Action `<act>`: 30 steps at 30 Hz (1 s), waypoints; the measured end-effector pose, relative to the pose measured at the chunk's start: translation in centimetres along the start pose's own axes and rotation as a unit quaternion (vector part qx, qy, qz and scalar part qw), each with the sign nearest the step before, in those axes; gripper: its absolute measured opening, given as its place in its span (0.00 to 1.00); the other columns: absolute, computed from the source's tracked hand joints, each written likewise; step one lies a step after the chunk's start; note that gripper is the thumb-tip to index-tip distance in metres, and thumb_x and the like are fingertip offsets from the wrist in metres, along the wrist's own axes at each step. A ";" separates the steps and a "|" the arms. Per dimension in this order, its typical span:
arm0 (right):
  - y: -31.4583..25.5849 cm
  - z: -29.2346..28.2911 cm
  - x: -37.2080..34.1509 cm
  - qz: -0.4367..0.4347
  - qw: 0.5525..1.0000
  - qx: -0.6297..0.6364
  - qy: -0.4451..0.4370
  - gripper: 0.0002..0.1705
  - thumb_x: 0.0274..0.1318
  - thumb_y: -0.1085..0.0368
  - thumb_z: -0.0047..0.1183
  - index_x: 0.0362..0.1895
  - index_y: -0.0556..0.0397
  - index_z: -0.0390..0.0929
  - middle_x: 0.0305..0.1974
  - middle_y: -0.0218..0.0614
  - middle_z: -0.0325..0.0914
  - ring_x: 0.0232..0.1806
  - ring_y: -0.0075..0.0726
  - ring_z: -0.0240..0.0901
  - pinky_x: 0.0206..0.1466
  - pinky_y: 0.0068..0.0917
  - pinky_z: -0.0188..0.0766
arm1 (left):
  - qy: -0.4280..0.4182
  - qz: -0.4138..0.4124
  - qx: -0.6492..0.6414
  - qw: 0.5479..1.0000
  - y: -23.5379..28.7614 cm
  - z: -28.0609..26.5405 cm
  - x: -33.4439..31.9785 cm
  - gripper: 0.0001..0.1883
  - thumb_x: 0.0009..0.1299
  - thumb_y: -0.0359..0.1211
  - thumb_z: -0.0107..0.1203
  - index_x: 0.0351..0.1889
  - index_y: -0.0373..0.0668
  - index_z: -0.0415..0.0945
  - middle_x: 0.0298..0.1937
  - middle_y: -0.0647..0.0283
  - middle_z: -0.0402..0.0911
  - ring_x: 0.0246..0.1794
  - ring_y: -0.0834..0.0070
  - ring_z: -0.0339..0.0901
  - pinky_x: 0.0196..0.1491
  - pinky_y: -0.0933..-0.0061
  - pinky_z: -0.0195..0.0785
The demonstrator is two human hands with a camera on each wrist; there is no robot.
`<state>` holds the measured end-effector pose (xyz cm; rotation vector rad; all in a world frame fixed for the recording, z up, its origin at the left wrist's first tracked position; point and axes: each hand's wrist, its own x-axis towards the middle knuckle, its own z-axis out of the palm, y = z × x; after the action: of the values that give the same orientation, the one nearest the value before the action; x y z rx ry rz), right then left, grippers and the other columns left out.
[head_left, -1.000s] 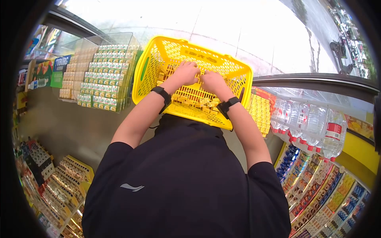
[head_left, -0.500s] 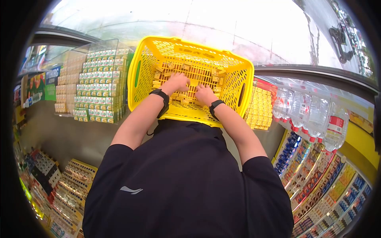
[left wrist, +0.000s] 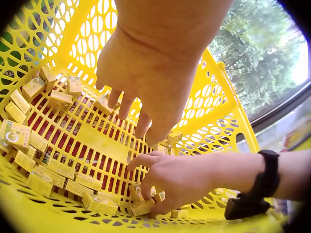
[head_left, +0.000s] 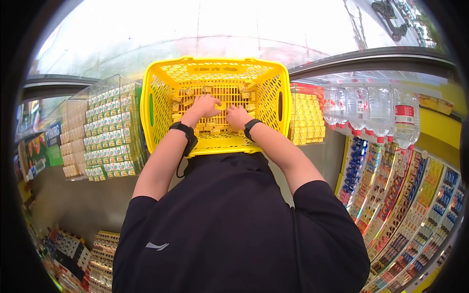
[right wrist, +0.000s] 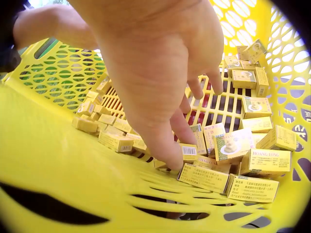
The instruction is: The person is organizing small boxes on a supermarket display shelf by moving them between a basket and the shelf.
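A yellow perforated shopping basket (head_left: 161, 141) holds several small yellow boxes (head_left: 207, 89) lying along its floor edges and corners. Over the left-centre of the basket floor hangs my left hand (head_left: 205, 106), its fingers loosely bent and pointing down; nothing shows in its grip in the left wrist view. To its right, my right hand (head_left: 238, 117) reaches down at the near side of the floor. Its thumb and forefinger pinch a small barcoded yellow box (right wrist: 189, 152) beside a cluster of printed boxes (right wrist: 233, 145). The middle of the slatted floor (left wrist: 92, 138) shows between the hands.
Left of the basket stands a clear display case with stacked green-and-white cartons (head_left: 110, 132). Stacked yellow boxes (head_left: 307, 119) and large water bottles (head_left: 381, 110) stand to the right. Shelves of packets (head_left: 405, 210) fill the lower right, and a window (head_left: 234, 29) lies ahead.
The head view has turned, and the basket now sits more level and further left. My hands have drawn apart from close together and come toward the basket's near side, exposing boxes along the far side.
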<state>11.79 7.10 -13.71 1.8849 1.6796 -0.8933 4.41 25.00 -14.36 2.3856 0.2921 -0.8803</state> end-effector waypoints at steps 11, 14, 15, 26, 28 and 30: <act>4.1 -8.1 -11.1 0.111 0.943 0.194 0.247 0.19 0.50 0.66 0.66 0.49 0.48 0.83 0.59 0.44 0.76 0.66 0.53 0.72 0.69 0.49 0.69 | 0.095 0.194 0.006 0.976 3.7 -5.4 -3.5 0.23 0.64 0.43 0.69 0.57 0.52 0.86 0.70 0.53 0.77 0.73 0.51 0.71 0.77 0.51 0.62; 3.9 -7.1 -15.1 0.096 0.874 0.209 0.427 0.19 0.46 0.71 0.66 0.47 0.50 0.80 0.58 0.45 0.76 0.65 0.54 0.72 0.70 0.49 0.68 | 0.165 0.269 0.022 0.949 7.2 -6.9 -5.9 0.23 0.60 0.39 0.72 0.55 0.48 0.86 0.68 0.54 0.78 0.71 0.51 0.72 0.75 0.51 0.63; 3.2 -6.5 -16.4 0.100 0.864 0.231 0.436 0.22 0.45 0.70 0.69 0.47 0.51 0.77 0.59 0.45 0.75 0.66 0.56 0.72 0.70 0.50 0.68 | 0.187 0.296 0.018 0.937 8.2 -6.7 -6.9 0.23 0.60 0.40 0.73 0.54 0.48 0.86 0.69 0.55 0.77 0.71 0.52 0.72 0.75 0.51 0.63; 1.9 2.3 -26.2 0.112 0.822 0.299 0.471 0.24 0.46 0.61 0.76 0.47 0.47 0.80 0.66 0.43 0.74 0.71 0.55 0.69 0.73 0.48 0.66 | 0.269 0.362 -0.012 0.892 18.0 -1.1 -9.9 0.16 0.61 0.37 0.73 0.47 0.48 0.86 0.66 0.60 0.77 0.73 0.55 0.69 0.76 0.51 0.61; 3.1 4.5 -27.9 0.091 0.824 0.301 0.471 0.24 0.46 0.61 0.76 0.48 0.45 0.81 0.66 0.42 0.74 0.71 0.55 0.69 0.73 0.48 0.66 | 0.269 0.366 -0.008 0.891 20.1 0.0 -9.7 0.16 0.61 0.36 0.72 0.46 0.49 0.86 0.67 0.61 0.77 0.75 0.54 0.67 0.77 0.50 0.60; 4.3 7.0 -29.5 0.064 0.827 0.303 0.470 0.25 0.46 0.61 0.76 0.50 0.44 0.82 0.66 0.41 0.74 0.71 0.55 0.69 0.73 0.48 0.67 | 0.277 0.356 0.010 0.892 22.6 1.2 -9.3 0.15 0.60 0.36 0.72 0.46 0.50 0.86 0.67 0.62 0.77 0.75 0.54 0.67 0.78 0.50 0.59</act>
<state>13.61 -18.83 2.54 3.2077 1.8224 -0.4520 5.37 5.89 0.88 2.4273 -0.3753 0.1426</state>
